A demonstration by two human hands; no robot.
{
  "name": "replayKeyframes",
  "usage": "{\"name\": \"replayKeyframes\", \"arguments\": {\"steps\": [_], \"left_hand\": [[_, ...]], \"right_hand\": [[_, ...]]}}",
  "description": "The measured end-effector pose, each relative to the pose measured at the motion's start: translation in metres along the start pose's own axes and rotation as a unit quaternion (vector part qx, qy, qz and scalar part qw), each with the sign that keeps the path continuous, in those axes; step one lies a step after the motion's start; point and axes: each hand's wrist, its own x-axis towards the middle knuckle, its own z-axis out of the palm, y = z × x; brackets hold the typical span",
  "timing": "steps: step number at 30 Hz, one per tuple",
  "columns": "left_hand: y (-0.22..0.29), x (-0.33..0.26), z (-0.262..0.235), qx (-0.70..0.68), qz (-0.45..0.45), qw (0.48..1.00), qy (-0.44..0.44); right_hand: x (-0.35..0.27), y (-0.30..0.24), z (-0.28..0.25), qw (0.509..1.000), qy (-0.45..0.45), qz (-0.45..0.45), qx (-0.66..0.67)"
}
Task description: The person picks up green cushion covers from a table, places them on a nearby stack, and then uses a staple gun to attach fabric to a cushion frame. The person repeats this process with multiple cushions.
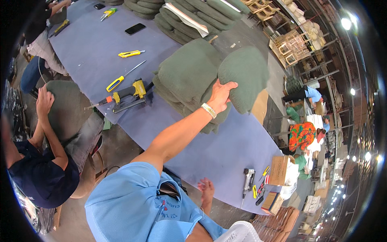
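Observation:
My left hand point(219, 97), with a gold-coloured watch on its wrist, grips the edge of a dark green seat pad point(248, 76). Its thumb lies on top, and the fingers are mostly hidden. The raised pad is slightly blurred and overlaps the right side of a stack of similar green pads point(187, 66) on the table. Close to my body, by the table's near edge, my right hand point(207, 189) holds nothing; its fingers are loosely bent and apart. A yellow and black staple gun point(131, 94) lies left of the stack.
The blue-grey table point(209, 157) also bears a screwdriver point(117, 82), a yellow cutter point(130, 53), a phone point(135, 29) and more pad piles. An air tool point(248, 179) and a cardboard box point(279, 170) are at the right end. A co-worker point(44, 173) sits close on the left.

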Motion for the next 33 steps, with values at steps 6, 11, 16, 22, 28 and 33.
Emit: {"name": "replayKeyframes", "arguments": {"steps": [6,11,16,22,28,33], "left_hand": [[0.060,-0.039,0.011,0.012,0.120,0.985,-0.127],[0.061,-0.046,-0.020,0.003,0.171,0.974,-0.151],[0.074,-0.052,-0.057,0.013,0.203,0.977,-0.071],[0.086,-0.016,-0.117,0.062,0.082,0.981,0.162],[0.107,-0.021,-0.157,0.279,0.056,0.946,0.153],[0.126,-0.024,-0.169,0.477,0.009,0.855,0.203]], "right_hand": [[0.043,-0.135,0.026,0.993,-0.048,-0.093,0.049],[0.096,-0.291,0.068,0.963,-0.105,-0.229,0.100],[0.131,-0.419,0.150,0.916,-0.183,-0.354,0.035],[0.221,-0.425,0.226,0.930,-0.226,-0.271,-0.101],[0.310,-0.460,0.290,0.903,-0.154,-0.341,-0.210],[0.372,-0.514,0.357,0.843,-0.155,-0.386,-0.342]]}}
